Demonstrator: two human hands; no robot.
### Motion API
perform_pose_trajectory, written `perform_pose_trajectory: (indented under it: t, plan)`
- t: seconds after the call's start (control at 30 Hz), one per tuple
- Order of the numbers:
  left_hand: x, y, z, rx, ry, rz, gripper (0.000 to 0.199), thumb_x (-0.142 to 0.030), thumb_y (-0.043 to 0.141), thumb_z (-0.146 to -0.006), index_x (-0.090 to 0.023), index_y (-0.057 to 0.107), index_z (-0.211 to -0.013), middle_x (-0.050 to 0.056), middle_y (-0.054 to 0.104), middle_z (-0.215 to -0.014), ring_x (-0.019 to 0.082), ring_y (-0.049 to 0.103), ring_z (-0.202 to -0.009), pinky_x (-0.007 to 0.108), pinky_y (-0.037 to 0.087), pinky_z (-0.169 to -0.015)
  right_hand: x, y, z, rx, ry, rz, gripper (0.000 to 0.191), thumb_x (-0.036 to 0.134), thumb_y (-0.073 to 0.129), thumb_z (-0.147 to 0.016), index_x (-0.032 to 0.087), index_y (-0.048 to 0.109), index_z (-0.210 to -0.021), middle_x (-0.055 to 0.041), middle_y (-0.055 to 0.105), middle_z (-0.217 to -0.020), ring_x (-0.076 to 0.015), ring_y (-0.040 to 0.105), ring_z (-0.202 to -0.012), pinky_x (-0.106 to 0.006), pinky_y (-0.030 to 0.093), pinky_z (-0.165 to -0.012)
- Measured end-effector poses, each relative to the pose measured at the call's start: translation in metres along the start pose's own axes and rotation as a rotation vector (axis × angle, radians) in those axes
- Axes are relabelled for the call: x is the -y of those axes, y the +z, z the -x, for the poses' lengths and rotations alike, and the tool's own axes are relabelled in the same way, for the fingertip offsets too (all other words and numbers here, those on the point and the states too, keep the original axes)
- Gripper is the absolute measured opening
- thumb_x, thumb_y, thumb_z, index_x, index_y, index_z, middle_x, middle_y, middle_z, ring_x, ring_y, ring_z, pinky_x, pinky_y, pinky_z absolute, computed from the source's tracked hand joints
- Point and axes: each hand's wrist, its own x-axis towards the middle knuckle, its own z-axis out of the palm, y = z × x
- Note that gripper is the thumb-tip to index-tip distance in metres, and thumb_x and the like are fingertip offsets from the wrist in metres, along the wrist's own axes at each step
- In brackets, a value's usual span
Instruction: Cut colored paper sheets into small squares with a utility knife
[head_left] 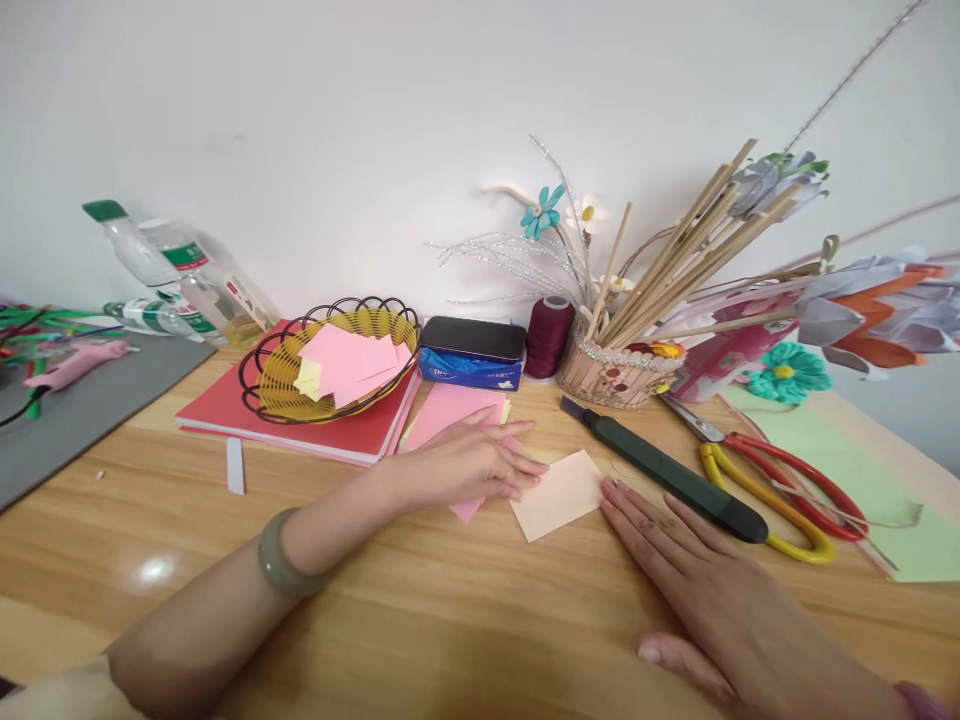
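A cream square of paper (pixel 564 498) lies flat on the wooden table, turned at a slant. My left hand (pixel 469 460) reaches in from the left with its fingers spread, the fingertips on the left edge of that paper. Beneath this hand, and partly hidden by it, is a stack of pink and yellow paper squares (pixel 450 412). My right hand (pixel 686 565) lies stretched out on the table, its fingertips at the paper's right corner and the thumb held apart. Neither hand grips anything.
A wicker basket (pixel 281 385) of pink and yellow papers sits on red sheets (pixel 217 402). Behind are a phone (pixel 475 338) on a blue tissue pack (pixel 469 370), a thread spool (pixel 547 340) and a stick holder (pixel 611 370). A dark green cutter (pixel 675 468) and scissors (pixel 787 480) lie right.
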Motion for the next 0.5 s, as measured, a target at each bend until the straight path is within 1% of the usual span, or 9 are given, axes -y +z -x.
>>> perform_pose_trajectory:
  t: [0.07,0.13,0.2,0.27,0.3,0.37,0.43,0.5]
  plan:
    - [-0.006,0.002,-0.001,-0.066,0.046,-0.081,0.017,-0.019,0.055,-0.090,-0.024,0.068,-0.101,-0.005,0.063,-0.121,0.023,0.030,-0.136,0.049,0.008,-0.113,0.000,0.003,-0.001,-0.001,0.028,0.010,0.085,0.057,0.041,-0.086,0.002,0.016,-0.145,-0.0193,0.043,-0.138,-0.0282,0.042,-0.127,-0.051,0.045,-0.093]
    - [-0.017,0.007,-0.006,-0.142,0.089,-0.198,0.016,-0.016,0.053,-0.090,-0.019,0.069,-0.091,-0.001,0.068,-0.110,0.024,0.034,-0.133,0.050,0.010,-0.113,0.000,0.008,-0.002,-0.007,0.056,0.011,0.083,0.056,0.044,-0.085,0.006,0.016,-0.145,-0.0168,0.046,-0.136,-0.0273,0.045,-0.124,-0.053,0.043,-0.094]
    - [-0.030,0.014,-0.013,-0.226,0.118,-0.319,0.022,-0.015,0.048,-0.093,-0.016,0.068,-0.084,0.003,0.071,-0.098,0.023,0.043,-0.127,0.048,0.019,-0.111,0.000,0.012,-0.002,-0.013,0.075,0.012,0.080,0.055,0.046,-0.084,0.010,0.020,-0.145,-0.0143,0.048,-0.136,-0.0268,0.046,-0.123,-0.053,0.042,-0.095]
    - [-0.044,0.021,-0.021,-0.306,0.144,-0.407,0.025,-0.019,0.044,-0.096,-0.015,0.067,-0.089,0.004,0.070,-0.095,0.023,0.051,-0.116,0.046,0.028,-0.107,0.000,0.015,-0.002,-0.019,0.086,0.015,0.075,0.056,0.047,-0.084,0.013,0.028,-0.143,-0.0130,0.048,-0.136,-0.0266,0.047,-0.122,-0.054,0.041,-0.095]
    - [-0.050,0.025,-0.025,-0.306,0.174,-0.440,0.023,-0.019,0.043,-0.096,-0.014,0.066,-0.096,0.005,0.068,-0.097,0.023,0.053,-0.112,0.044,0.032,-0.104,0.000,0.015,-0.002,-0.021,0.092,0.018,0.073,0.056,0.047,-0.084,0.013,0.032,-0.141,-0.0127,0.049,-0.136,-0.0266,0.047,-0.122,-0.054,0.041,-0.095]
    - [-0.059,0.029,-0.028,-0.291,0.184,-0.485,0.022,-0.018,0.044,-0.096,-0.009,0.063,-0.103,0.008,0.065,-0.099,0.023,0.053,-0.106,0.042,0.037,-0.099,0.000,0.016,-0.002,-0.025,0.100,0.026,0.068,0.056,0.045,-0.085,0.012,0.039,-0.137,-0.0122,0.050,-0.135,-0.0265,0.047,-0.122,-0.055,0.041,-0.095]
    - [-0.063,0.031,-0.028,-0.257,0.155,-0.505,0.022,-0.016,0.044,-0.095,-0.006,0.061,-0.104,0.010,0.062,-0.097,0.024,0.053,-0.101,0.041,0.041,-0.094,0.000,0.015,-0.003,-0.030,0.108,0.036,0.065,0.055,0.044,-0.086,0.012,0.042,-0.135,-0.0116,0.051,-0.134,-0.0263,0.048,-0.121,-0.055,0.042,-0.094]
    - [-0.064,0.032,-0.023,-0.248,0.112,-0.491,0.021,-0.015,0.043,-0.095,-0.007,0.061,-0.101,0.008,0.061,-0.092,0.023,0.054,-0.095,0.040,0.043,-0.091,0.000,0.015,-0.003,-0.038,0.115,0.046,0.061,0.053,0.043,-0.087,0.012,0.043,-0.133,-0.0100,0.051,-0.134,-0.0258,0.049,-0.120,-0.055,0.042,-0.093]
